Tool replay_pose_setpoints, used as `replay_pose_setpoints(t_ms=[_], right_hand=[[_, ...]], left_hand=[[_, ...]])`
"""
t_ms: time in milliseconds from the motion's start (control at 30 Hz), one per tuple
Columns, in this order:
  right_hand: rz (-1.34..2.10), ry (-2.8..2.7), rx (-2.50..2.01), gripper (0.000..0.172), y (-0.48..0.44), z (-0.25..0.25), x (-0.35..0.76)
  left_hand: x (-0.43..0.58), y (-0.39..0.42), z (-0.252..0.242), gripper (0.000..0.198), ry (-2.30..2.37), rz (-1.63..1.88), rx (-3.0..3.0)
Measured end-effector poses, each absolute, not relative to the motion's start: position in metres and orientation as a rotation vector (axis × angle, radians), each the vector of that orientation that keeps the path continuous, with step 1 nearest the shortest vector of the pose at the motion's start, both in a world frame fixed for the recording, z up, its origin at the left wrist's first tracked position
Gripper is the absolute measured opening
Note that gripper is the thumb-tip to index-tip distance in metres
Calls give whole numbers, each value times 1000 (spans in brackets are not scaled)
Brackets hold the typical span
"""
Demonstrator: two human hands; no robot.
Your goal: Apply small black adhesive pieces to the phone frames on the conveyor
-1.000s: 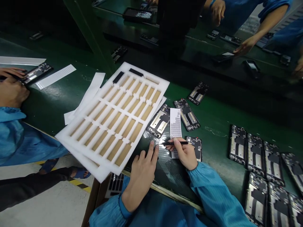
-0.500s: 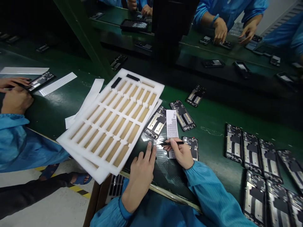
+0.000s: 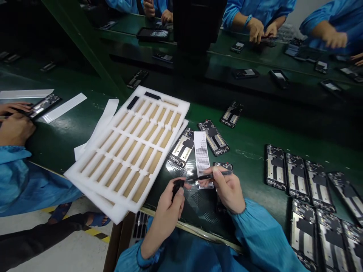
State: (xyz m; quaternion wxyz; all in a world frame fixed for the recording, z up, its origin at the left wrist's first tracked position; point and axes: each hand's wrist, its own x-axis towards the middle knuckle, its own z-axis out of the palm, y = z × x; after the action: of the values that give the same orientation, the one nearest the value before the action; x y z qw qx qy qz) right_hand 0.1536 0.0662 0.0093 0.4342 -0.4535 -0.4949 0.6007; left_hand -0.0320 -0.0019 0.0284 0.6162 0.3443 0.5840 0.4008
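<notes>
My left hand (image 3: 166, 209) pinches a small black part (image 3: 177, 187) between thumb and fingers, above the near edge of the bench. In my right hand (image 3: 230, 190) are black tweezers (image 3: 209, 176), their tip pointing left at the part; whether they touch it I cannot tell. Beneath the tweezers lies a white sheet of small black dots (image 3: 201, 151). Open phone bodies flank this sheet: one on its left (image 3: 182, 150), one on its right (image 3: 213, 139). Another phone body (image 3: 227, 166) is partly hidden behind my right hand.
A white foam tray with slots (image 3: 133, 132), stacked on another, covers the left bench and overhangs its front edge. Rows of open phone bodies (image 3: 297, 177) lie at right. A co-worker's hands (image 3: 17, 126) work at far left; other people sit across the bench.
My left hand has risen from lying near the bench top and now pinches the black part. My right hand has shifted slightly right with the tweezers. The view has moved slightly.
</notes>
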Motion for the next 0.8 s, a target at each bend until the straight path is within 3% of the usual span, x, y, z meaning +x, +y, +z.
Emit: replay_pose_setpoints(t_ms=[267, 800], right_hand=[[1378, -1289, -1091, 31, 44, 59, 164], [1312, -1327, -1048, 27, 32, 65, 184]], left_hand=[[-17, 7, 72, 23, 824, 945, 425], [-9, 2, 78, 20, 751, 876, 520]])
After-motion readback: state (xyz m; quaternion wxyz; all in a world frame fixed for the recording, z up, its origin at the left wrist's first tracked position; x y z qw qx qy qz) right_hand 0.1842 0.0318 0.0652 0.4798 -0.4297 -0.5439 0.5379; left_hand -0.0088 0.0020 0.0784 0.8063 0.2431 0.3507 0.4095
